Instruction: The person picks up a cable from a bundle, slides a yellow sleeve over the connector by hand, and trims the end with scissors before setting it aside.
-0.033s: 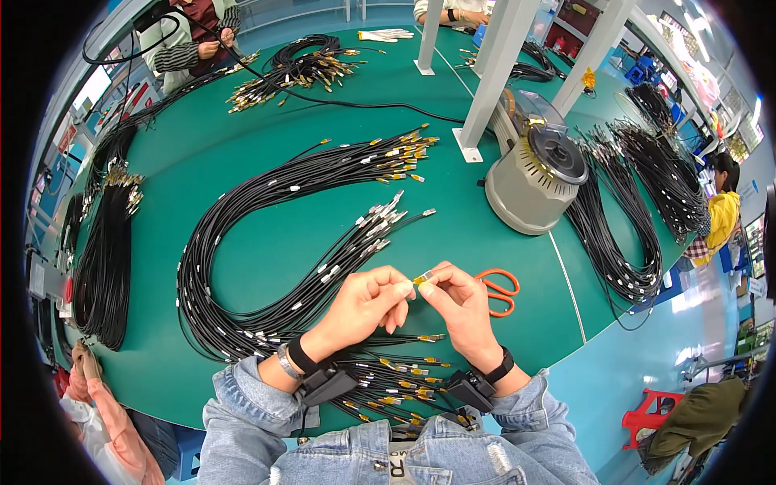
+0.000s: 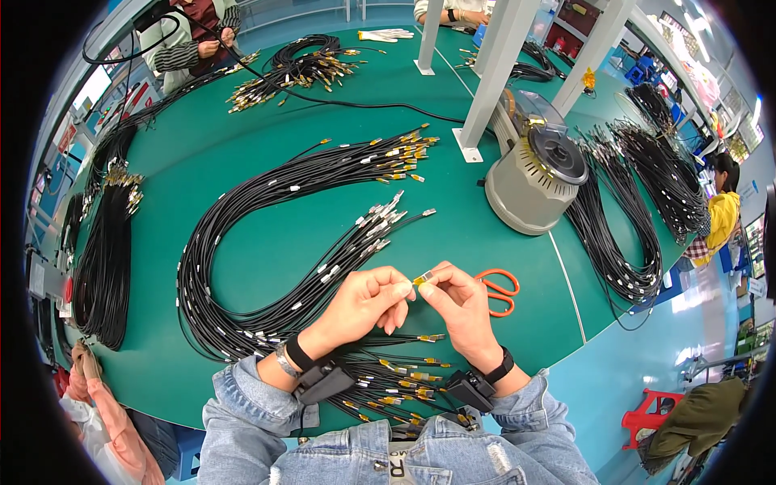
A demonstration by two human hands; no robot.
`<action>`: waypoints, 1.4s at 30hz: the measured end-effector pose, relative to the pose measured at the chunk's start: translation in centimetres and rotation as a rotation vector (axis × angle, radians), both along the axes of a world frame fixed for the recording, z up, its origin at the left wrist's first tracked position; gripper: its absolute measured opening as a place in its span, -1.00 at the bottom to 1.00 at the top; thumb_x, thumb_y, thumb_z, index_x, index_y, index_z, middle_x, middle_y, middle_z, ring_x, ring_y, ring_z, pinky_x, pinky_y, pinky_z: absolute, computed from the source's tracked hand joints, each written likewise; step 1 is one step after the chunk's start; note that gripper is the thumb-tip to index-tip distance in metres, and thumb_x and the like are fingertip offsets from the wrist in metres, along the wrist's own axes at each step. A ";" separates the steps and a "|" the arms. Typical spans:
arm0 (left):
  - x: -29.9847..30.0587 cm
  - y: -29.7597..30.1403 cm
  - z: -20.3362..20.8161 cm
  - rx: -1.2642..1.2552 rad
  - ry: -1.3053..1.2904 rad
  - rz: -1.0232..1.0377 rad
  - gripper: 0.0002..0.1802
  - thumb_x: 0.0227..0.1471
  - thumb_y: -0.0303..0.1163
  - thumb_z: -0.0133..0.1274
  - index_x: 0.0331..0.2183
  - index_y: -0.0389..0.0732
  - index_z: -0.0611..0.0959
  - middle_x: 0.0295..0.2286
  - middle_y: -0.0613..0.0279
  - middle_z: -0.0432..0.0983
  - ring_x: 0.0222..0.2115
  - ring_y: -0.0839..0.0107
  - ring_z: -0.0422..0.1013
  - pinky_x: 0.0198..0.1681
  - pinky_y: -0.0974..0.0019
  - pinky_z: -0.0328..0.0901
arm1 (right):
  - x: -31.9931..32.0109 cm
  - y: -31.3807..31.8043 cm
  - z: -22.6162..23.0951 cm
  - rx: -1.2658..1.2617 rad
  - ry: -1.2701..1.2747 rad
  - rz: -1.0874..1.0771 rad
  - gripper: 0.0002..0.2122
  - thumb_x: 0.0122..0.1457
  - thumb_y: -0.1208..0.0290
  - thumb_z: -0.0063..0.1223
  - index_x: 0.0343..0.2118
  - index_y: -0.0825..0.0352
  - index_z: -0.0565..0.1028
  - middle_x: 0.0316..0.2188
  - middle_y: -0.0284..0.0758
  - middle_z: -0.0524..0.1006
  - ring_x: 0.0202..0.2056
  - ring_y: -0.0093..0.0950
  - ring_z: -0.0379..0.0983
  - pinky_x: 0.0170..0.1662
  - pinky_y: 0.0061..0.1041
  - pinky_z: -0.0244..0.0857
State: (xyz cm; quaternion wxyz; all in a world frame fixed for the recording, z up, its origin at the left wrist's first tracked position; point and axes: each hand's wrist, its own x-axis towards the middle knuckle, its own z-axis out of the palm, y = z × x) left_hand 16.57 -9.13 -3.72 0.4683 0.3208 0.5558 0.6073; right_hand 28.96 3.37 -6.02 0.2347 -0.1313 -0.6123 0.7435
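My right hand [image 2: 461,303] pinches a small cable connector [image 2: 423,278], silver with a yellow band, between thumb and forefinger. Right beside it, my left hand [image 2: 368,301] has thumb and forefinger pressed together; whatever they grip is hidden. Under and behind my left hand runs a thick U-shaped bundle of black cables [image 2: 194,267], with white tags along it. Its far ends carry yellow-and-silver connectors [image 2: 412,149]; nearer ends have white labels [image 2: 380,222]. More yellow-banded cable ends [image 2: 396,380] lie between my forearms. Orange-handled scissors [image 2: 503,293] rest just beyond my right hand, partly covered by it.
A grey round machine [image 2: 533,178] stands at the right by metal posts [image 2: 495,69]. Other black cable bundles lie at left [image 2: 105,267], far [image 2: 303,65] and right [image 2: 622,250] on the green table [image 2: 283,222]. White gloves [image 2: 385,35] lie at the far edge. Several people sit around.
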 end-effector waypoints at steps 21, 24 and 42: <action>-1.5 -0.6 -0.5 -0.022 -0.327 -0.416 -0.64 0.17 -0.16 -0.16 -0.46 -0.25 0.51 -0.72 0.30 0.41 -0.78 0.63 0.23 -0.72 0.59 0.07 | 0.2 0.2 0.1 0.140 0.127 0.150 -0.93 0.10 0.54 0.02 -0.38 0.42 0.47 -0.42 -0.33 0.44 -0.37 -0.57 0.35 -0.25 -0.61 0.23; -1.7 -0.6 -0.6 -0.032 -0.376 -0.448 -0.63 0.17 -0.15 -0.16 -0.46 -0.25 0.51 -0.72 0.30 0.41 -0.78 0.63 0.22 -0.71 0.58 0.07 | 0.3 0.3 0.3 0.211 0.126 0.146 -0.91 0.12 0.52 0.01 -0.37 0.43 0.48 -0.46 -0.33 0.45 -0.39 -0.56 0.36 -0.27 -0.61 0.24; -0.3 0.0 -1.9 -0.023 1.264 0.075 -0.81 -0.16 -0.41 0.12 -0.42 -0.25 0.54 -0.42 0.14 0.43 -0.39 0.15 0.36 -0.33 0.20 0.29 | 1.6 12.1 4.4 -0.110 0.128 -0.529 -0.81 0.18 0.38 -0.06 -0.27 0.41 0.44 -0.59 -0.48 0.33 -0.54 -0.66 0.21 -0.42 -0.67 0.12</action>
